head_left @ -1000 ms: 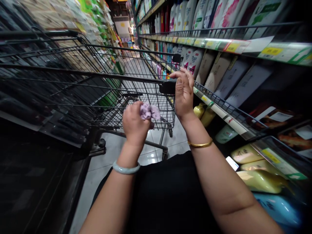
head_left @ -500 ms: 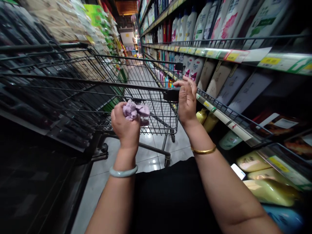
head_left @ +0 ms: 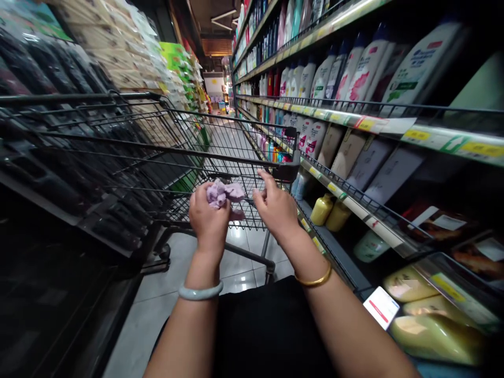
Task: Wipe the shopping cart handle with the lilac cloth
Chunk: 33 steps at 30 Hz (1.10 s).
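Note:
A crumpled light purple cloth (head_left: 219,193) is bunched in my left hand (head_left: 210,215), whose fingers are closed around it. One end of the cloth sticks out toward my right hand (head_left: 277,210). That hand is in the air just right of the cloth, index finger and thumb apart, its other fingers partly curled and partly hidden. Nothing shows in it. Beyond both hands is a black wire shopping cart (head_left: 220,155), with its dark corner piece (head_left: 289,170) just above my right hand. I cannot see either hand touching the cart.
Along the right runs a shelf (head_left: 326,113) with shampoo bottles, boxes and price tags. Low on that side are yellow bottles (head_left: 433,336) and a lit screen (head_left: 381,307). Packaged goods (head_left: 118,63) are stacked on the left. A tiled aisle floor (head_left: 224,131) stretches ahead.
My right hand has left the cart's corner and come down and left, close to the cloth. My left hand still grips the cloth. The view has tilted up slightly.

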Tool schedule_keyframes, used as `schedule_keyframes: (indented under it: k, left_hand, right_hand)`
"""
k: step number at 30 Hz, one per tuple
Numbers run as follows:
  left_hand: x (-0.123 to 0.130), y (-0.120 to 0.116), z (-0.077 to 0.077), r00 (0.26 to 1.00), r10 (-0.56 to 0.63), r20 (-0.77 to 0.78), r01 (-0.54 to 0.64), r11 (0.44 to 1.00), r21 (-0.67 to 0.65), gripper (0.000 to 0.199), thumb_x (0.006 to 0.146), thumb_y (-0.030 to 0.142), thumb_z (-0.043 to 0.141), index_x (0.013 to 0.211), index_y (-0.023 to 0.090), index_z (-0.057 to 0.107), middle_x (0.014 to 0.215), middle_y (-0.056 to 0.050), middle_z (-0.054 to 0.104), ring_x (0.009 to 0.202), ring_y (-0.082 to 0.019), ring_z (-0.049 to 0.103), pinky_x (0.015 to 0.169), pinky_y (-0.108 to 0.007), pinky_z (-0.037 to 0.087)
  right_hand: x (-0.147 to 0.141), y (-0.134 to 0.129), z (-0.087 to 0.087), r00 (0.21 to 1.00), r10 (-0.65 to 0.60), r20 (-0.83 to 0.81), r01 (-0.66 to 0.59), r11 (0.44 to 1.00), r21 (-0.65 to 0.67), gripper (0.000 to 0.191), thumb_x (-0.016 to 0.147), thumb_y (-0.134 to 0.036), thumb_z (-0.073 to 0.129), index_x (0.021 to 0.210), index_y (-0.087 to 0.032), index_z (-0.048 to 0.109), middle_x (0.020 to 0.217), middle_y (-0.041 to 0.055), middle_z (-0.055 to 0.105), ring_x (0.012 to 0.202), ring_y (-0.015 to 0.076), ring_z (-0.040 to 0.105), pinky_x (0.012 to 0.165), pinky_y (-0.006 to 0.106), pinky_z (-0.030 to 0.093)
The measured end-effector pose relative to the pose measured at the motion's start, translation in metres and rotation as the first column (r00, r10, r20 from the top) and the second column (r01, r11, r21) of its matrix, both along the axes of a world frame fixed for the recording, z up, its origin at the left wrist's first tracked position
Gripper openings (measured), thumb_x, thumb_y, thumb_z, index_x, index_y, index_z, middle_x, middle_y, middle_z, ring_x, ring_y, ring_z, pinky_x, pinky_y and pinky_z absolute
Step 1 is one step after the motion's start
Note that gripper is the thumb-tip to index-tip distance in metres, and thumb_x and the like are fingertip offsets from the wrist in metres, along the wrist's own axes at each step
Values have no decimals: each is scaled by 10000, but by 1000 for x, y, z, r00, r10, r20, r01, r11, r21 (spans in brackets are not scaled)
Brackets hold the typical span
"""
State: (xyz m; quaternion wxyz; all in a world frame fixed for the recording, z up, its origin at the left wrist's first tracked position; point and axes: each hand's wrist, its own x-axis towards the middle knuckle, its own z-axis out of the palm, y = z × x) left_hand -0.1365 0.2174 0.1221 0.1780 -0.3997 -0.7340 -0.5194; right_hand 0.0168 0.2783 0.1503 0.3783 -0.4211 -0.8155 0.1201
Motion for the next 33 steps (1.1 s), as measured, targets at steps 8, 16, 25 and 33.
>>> schedule_keyframes:
  k: [8, 16, 25, 33]
  left_hand:
    - [6, 2, -1, 999, -47, 20, 48, 997, -64, 453, 717, 136, 715, 1154, 232, 649, 1137, -61, 686, 1050, -263, 629, 946, -370, 494]
    - [20, 13, 2, 997, -69, 41, 72, 993, -88, 414, 728, 151, 729, 1124, 243, 650, 1117, -53, 689, 1044, -271, 629, 923, -380, 499]
    - [30, 21, -1, 990, -138, 38, 140, 987, -72, 405, 756, 155, 710, 1146, 254, 661, 1127, -47, 688, 1046, -260, 631, 918, -372, 496]
    - [39, 28, -2, 982, -186, 15, 186, 982, -22, 363, 782, 162, 707, 1130, 260, 663, 1107, -39, 683, 1025, -240, 627, 919, -356, 495]
  right_hand:
    - [-1, 3, 9, 975, -117, 189, 105, 992, 74, 410, 1058, -460, 386, 1363, -264, 575, 891, 60, 794, 821, 268, 762, 662, 293, 417]
    - [9, 7, 6, 966, -135, 219, 115, 988, 104, 411, 1079, -460, 340, 1378, -289, 566, 908, 36, 800, 810, 213, 744, 623, 279, 300]
    - [24, 28, 2, 969, -185, 165, 167, 979, 113, 412, 1068, -463, 362, 1340, -294, 621, 953, 47, 797, 815, 215, 722, 619, 281, 279]
    - [51, 54, -8, 975, -194, 108, 181, 977, 116, 422, 1052, -466, 374, 1320, -282, 643, 981, 57, 788, 812, 226, 708, 630, 285, 300]
